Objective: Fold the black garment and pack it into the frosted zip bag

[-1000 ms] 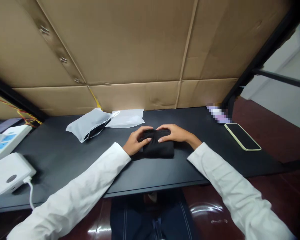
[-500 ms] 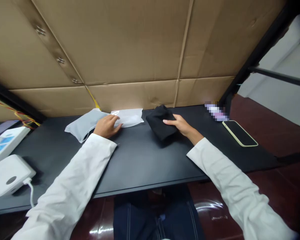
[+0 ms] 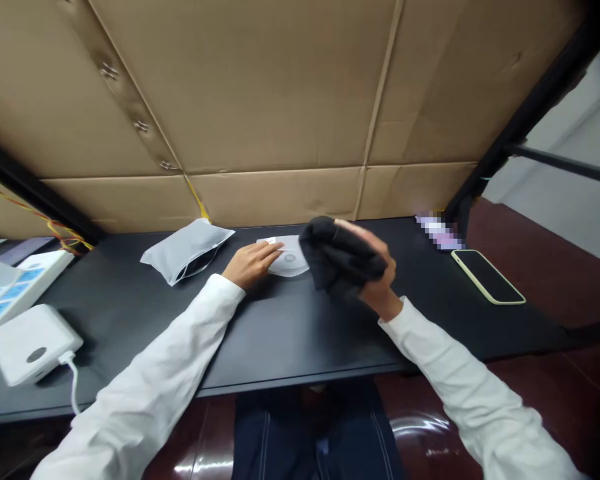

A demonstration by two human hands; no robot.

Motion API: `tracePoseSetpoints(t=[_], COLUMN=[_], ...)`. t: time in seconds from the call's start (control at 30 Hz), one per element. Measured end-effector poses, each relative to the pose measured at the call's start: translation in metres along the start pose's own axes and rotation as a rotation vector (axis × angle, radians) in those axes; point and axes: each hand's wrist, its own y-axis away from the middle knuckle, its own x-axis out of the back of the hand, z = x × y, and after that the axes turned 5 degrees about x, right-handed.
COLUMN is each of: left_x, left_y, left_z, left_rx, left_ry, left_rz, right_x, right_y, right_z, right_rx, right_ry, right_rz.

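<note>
My right hand [image 3: 380, 273] grips a folded piece of black cloth [image 3: 337, 257], raised a little over the table and tilted, its folded edges facing me. My left hand [image 3: 253, 265] has its fingers closed on the left edge of a small translucent plastic bag [image 3: 290, 260], which lies on the table and bears a faint round mark. The cloth is just right of the bag and hides its right end. Left of my left hand lies a grey pouch [image 3: 187, 248] with its mouth gaping.
The black table [image 3: 280, 340] backs onto a cardboard wall [image 3: 280, 100]. A phone [image 3: 487, 277] in a pale case and a blurred-out item [image 3: 440, 230] lie at right. At left stand a white charger box [image 3: 33, 347] with a cable and a white power strip [image 3: 17, 290].
My left hand has moved right, off the grey pouch, and the plastic bag has shifted right with it. My right hand has turned the black cloth, showing its folded edges.
</note>
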Motion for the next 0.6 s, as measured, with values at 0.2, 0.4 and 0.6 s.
tracePoseSetpoints(t=[0.2, 0.4, 0.6], left_x=[-0.018, -0.017, -0.018], left_y=[0.006, 0.008, 0.004], left_z=[0.017, 0.015, 0.025], left_rx=[0.091, -0.035, -0.143], left_ry=[0.337, 0.438, 0.185], left_rz=[-0.1, 0.001, 0.003], right_x=[-0.036, -0.049, -0.057], right_y=[-0.001, -0.004, -0.006], right_z=[-0.003, 0.029, 0.033], right_rx=[0.662, 0.684, 0.279], right_ry=[0.24, 0.493, 0.689], right_rz=[-0.561, -0.396, -0.371])
